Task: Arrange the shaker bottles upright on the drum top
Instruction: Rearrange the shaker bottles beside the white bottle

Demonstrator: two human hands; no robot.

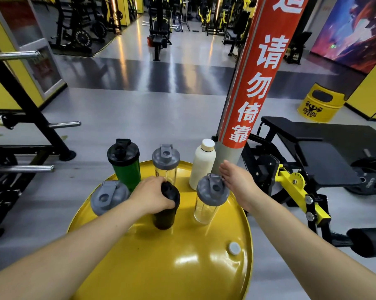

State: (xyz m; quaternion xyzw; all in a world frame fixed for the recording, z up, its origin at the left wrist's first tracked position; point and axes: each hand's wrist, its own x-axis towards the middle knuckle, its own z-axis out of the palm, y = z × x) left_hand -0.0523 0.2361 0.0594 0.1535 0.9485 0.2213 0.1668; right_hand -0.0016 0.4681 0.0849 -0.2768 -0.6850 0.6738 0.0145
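Several shaker bottles stand upright on the yellow drum top. My left hand is closed over the lid of a black shaker in the middle. A green shaker with a black lid and a clear shaker with a grey lid stand at the far edge, beside a white bottle. A grey-lidded shaker stands at the left, partly hidden by my forearm. My right hand is flat and open, just right of another clear grey-lidded shaker, not gripping it.
A red and grey pillar rises right behind the drum. A black weight bench with yellow parts stands at the right. A black rack with chrome pegs is at the left. A small grey cap sits in the drum top.
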